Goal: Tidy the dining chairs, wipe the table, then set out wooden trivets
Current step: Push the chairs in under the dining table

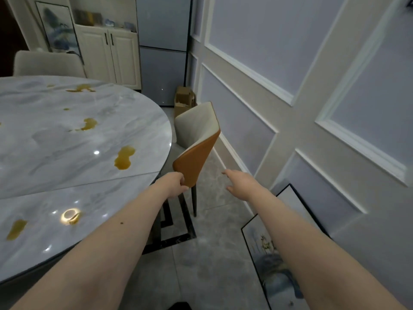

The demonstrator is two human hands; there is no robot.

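At the desk's point(67, 135) right edge, your left hand point(176, 184) grips the near corner of the orange-backed dining chair point(196, 151), which stands just beside the rim. Your right hand point(240, 181) reaches out with fingers spread, holding nothing. Bring it onto the backrest's other side, then slide the chair in squarely, minding the yellow spills point(124, 157).

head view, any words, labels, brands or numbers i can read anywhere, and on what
None can be read.
Fridge: no lettering, only tiny light dots on its lower door.
Cardboard box: no print visible.
Framed picture leaning on the wall: painted scene, no legible text.
Shelf items above the cabinet: too blurred to tell.
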